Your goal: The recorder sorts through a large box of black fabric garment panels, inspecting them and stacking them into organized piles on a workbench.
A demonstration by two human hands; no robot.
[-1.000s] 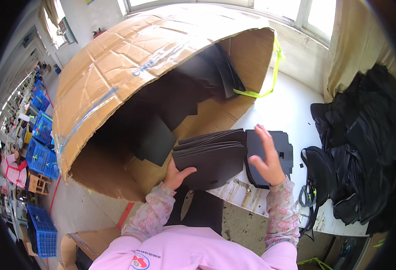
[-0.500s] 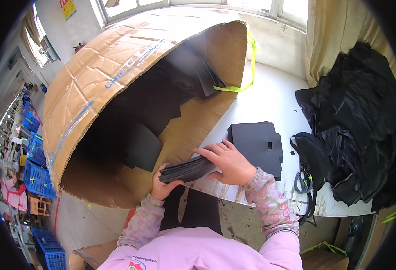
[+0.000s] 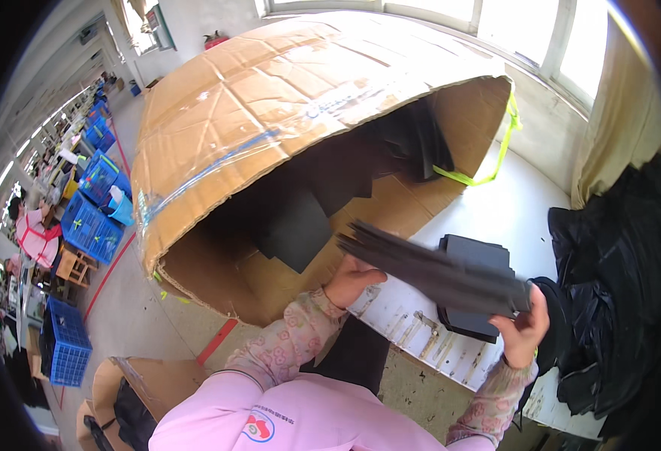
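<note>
Head view: blurry black sheets (image 3: 437, 269)

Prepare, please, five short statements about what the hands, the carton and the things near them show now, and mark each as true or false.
1. The right hand is at the left end of the dark bundle. False: the right hand is at the bundle's right end.
2. A separate dark stack lies on the white table. True.
3. The carton is closed. False: the carton is open, with dark sheets inside.
4. A yellow-green strap hangs at the carton's right side. True.
5. The black heap lies left of the carton. False: the heap lies to its right.
</note>
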